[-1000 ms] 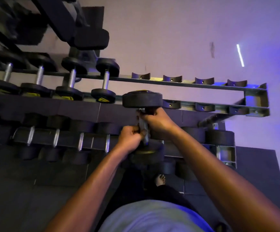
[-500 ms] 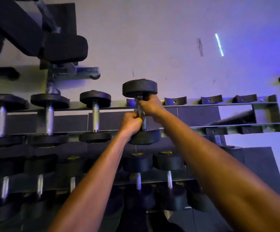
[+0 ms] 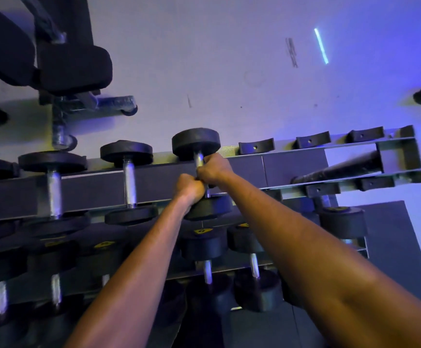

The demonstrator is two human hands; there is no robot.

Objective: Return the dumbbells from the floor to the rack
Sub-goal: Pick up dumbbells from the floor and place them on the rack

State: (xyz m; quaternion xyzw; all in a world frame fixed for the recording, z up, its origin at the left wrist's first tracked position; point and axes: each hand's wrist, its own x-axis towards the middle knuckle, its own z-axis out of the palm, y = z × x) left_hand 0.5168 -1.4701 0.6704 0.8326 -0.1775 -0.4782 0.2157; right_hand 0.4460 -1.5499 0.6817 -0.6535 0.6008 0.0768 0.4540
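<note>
Fingers (image 3: 205, 175) grip round black dumbbell's (image 3: 196, 144) steel handle

Pale wall (image 3: 229, 59) washed in blue light, black padded bench (image 3: 73, 69).

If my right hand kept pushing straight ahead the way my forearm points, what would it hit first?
Probably the far head of the dumbbell that your right hand holds by its grip, then the rack's back rail and the wall behind. Depth is unclear from this view.
</note>
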